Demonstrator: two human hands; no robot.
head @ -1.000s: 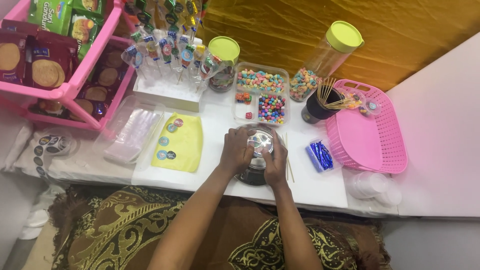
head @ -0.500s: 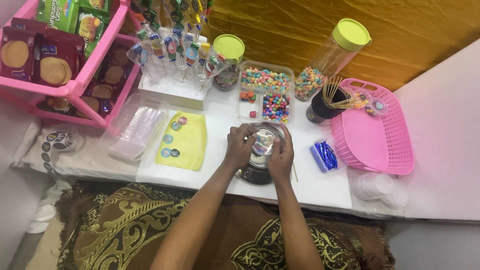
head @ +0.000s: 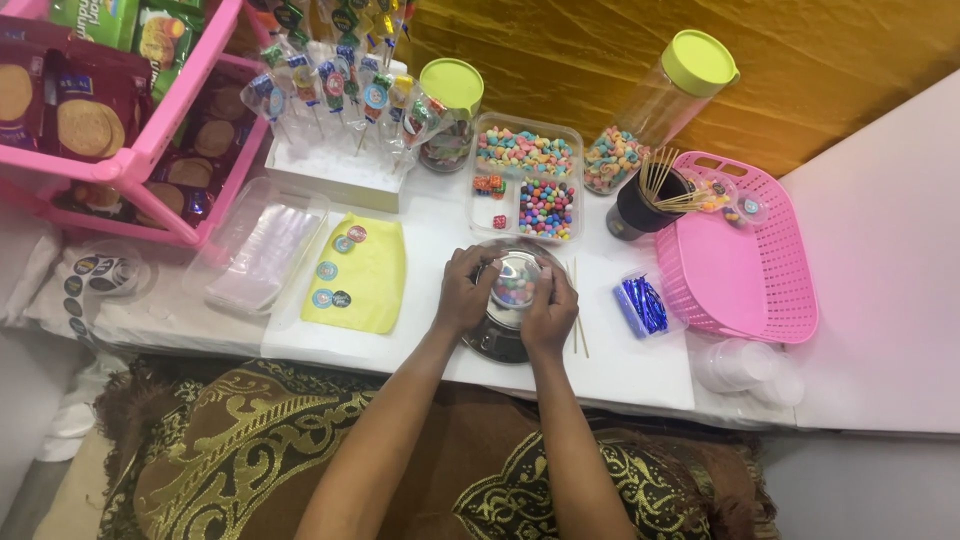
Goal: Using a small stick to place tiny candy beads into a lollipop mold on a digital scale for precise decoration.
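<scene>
I am cupping a small clear round container (head: 516, 281) of mixed coloured candies with both hands, my left hand (head: 465, 291) and right hand (head: 549, 309) each wrapping their fingers snugly around its sides, over a dark round dish (head: 497, 342) near the front edge of the bench (head: 640, 375). Toward the back edge, a clear divided tray (head: 527, 178) is holding pastel rings and bright candy balls, flanked by two green-lidded jars (head: 450, 113) of sweets. At the right end, a pink basket (head: 742, 262) is sitting beside a black cup (head: 640, 208) of wooden sticks.

White table (head: 880, 250) with pink basket (head: 745, 265), yellow cloth (head: 370, 285), sectioned candy tray (head: 527, 180), two lidded jars.
</scene>
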